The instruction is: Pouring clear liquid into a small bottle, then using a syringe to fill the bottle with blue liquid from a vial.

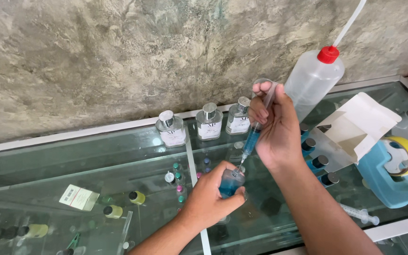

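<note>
We grip the small bottle (229,183) of blue liquid in our left hand (208,198), near the front edge of the glass counter (119,156), and keep it upright. Our right hand (275,132) clasps the syringe (256,130), thumb on the plunger, needle tip at the bottle's mouth. Best to press slowly and keep the needle centred, so that nothing spills onto the glass.

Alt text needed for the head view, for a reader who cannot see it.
The right hand holds a syringe of blue liquid with its needle at the mouth of a small bottle gripped by the left hand, above a glass counter. Three capped bottles stand behind.
</note>
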